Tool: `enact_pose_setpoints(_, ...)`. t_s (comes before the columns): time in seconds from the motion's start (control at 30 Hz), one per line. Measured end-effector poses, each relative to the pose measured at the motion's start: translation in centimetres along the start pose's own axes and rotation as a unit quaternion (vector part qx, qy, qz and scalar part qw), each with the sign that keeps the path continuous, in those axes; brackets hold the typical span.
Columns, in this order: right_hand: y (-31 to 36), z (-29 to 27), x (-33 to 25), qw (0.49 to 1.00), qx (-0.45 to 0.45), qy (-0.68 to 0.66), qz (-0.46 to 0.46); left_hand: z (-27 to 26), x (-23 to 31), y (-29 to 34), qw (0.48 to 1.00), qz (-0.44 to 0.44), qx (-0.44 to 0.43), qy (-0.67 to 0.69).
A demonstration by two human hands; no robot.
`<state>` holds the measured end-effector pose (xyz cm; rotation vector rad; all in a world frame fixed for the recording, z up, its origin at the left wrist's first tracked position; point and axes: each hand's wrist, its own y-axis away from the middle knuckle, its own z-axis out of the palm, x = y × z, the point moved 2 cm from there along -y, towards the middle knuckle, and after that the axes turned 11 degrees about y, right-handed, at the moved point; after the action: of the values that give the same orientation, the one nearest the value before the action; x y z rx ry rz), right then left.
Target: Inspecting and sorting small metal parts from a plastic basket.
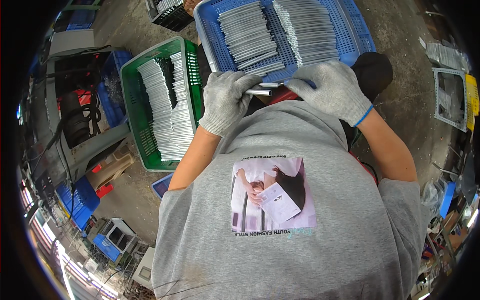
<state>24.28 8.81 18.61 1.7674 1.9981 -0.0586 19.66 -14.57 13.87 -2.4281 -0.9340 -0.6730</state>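
My left hand (226,96), in a grey knit glove, is closed around a short silver metal tube (260,92), whose end sticks out to the right. Just above that end, a thinner metal piece (270,85) spans the gap between my hands. My right hand (331,89), gloved in grey with a blue cuff edge, is curled closed at the right end of this thin piece. Its fingers hide whatever else it grips. Beyond both hands lies a blue perforated basket (214,46) with stacks of metal tubes (247,31).
To the left stands a green crate (131,107) packed with silver tubes (162,117). A grey metal machine frame (82,145) with cables is farther left. A black crate (170,17) sits at the far side. On the right is a grey slotted frame (450,100) beside a yellow piece.
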Motion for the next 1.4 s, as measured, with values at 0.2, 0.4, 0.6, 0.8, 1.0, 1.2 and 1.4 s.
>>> enact_pose_setpoints(0.2, -0.5, 0.7, 0.2, 1.000, -0.011, 0.009, 0.013, -0.1, 0.0, 0.1, 0.999, -0.004, 0.005, 0.036)
enact_pose_setpoints(0.4, -0.1, 1.0, 0.3, 0.999, -0.041, -0.012, 0.005, 0.5, 0.0, 0.3, 0.999, -0.012, 0.025, 0.035)
enact_pose_setpoints(0.6, -1.0, 1.1, 1.1, 0.999, -0.023, -0.017, 0.045, 1.0, -1.0, 0.0, 1.000, -0.027, -0.007, -0.012)
enact_pose_setpoints(0.8, -1.0, 1.7, 2.9, 0.997, 0.009, 0.035, 0.065, 4.6, -3.9, -1.2, 0.992, -0.098, -0.060, -0.054)
enact_pose_setpoints(1.0, -0.3, 2.1, 3.2, 0.997, 0.014, 0.023, 0.067, 6.3, -5.2, -1.1, 0.982, -0.103, -0.097, -0.123)
enact_pose_setpoints(1.2, -0.4, 2.0, 2.7, 0.998, 0.014, 0.033, 0.049, 4.2, -4.2, -1.0, 0.972, -0.170, -0.137, -0.082)
enact_pose_setpoints(1.4, 0.0, 1.8, 2.1, 0.999, 0.027, 0.026, 0.023, 2.0, -2.9, -1.0, 0.985, -0.109, -0.088, 0.104)
